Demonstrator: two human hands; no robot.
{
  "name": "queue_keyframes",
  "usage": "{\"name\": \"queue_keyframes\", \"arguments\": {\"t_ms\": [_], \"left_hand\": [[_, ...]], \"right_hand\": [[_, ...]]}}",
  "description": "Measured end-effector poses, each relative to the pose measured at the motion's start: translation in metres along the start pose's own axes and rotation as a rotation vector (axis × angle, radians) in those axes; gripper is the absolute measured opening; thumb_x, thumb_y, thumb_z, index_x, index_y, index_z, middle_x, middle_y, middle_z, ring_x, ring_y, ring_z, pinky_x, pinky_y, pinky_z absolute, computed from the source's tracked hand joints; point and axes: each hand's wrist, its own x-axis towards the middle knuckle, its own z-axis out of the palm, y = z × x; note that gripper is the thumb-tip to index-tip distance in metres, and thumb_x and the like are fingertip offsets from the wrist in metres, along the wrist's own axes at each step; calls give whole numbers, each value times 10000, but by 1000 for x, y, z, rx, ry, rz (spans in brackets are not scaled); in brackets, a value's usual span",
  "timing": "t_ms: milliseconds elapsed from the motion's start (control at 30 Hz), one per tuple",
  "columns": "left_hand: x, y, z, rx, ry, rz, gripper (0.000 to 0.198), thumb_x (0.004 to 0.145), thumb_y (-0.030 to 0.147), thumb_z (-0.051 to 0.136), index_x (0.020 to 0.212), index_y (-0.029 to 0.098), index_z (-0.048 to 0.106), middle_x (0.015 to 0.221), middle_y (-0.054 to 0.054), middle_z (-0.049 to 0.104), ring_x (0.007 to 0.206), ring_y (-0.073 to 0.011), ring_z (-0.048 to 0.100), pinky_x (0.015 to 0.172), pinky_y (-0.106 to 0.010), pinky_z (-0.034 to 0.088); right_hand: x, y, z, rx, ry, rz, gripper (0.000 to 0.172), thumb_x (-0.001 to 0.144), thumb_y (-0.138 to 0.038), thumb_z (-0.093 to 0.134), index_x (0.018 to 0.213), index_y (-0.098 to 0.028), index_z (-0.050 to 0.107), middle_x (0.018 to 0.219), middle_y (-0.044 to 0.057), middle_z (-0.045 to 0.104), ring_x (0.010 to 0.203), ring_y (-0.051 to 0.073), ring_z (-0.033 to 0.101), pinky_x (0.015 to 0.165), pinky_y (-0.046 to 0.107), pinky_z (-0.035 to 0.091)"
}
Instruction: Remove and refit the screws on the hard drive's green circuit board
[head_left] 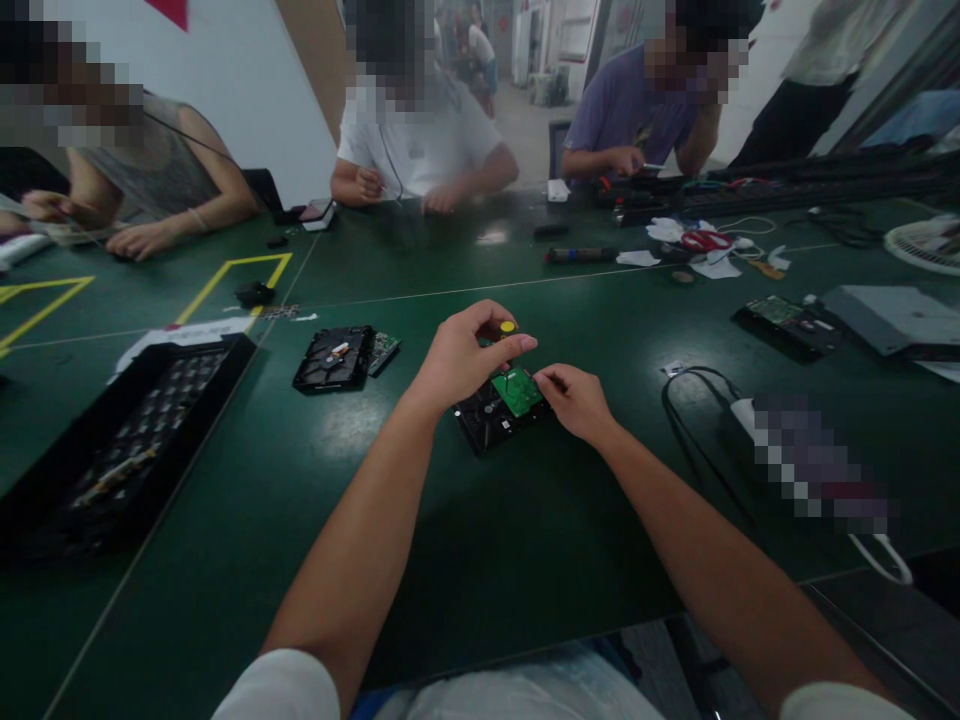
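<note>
On the green table before me lies a black hard drive (487, 418) with a green circuit board (517, 392) on its upper face. Above it, my left hand (474, 350) is closed around a screwdriver whose yellow end (508, 327) shows between thumb and fingers. The screwdriver's lower part is mostly hidden by the hand. At the drive's right side, my right hand (576, 400) is closed, thumb and finger pinched at the edge of the drive and board. A second black drive (334, 358) rests to the left, with a loose circuit board (383, 353) beside it.
A long black tray (135, 440) with small parts stands at the left. On the right are a phone-like device (814, 460) with a black cable, another drive (786, 325) and a grey metal box (892, 318). Red scissors (706, 241) lie farther back. Several people sit opposite.
</note>
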Motion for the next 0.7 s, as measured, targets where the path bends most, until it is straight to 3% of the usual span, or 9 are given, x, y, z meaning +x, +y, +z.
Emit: {"name": "queue_keyframes", "arguments": {"t_ms": [700], "left_hand": [[0, -1, 2, 15, 21, -10, 277, 855, 358, 859, 923, 192, 649, 870, -7, 639, 756, -139, 655, 583, -232, 611]], "right_hand": [[0, 1, 1, -1, -3, 8, 241, 1034, -377, 573, 978, -239, 761, 893, 28, 750, 771, 187, 643, 710, 325, 440]]}}
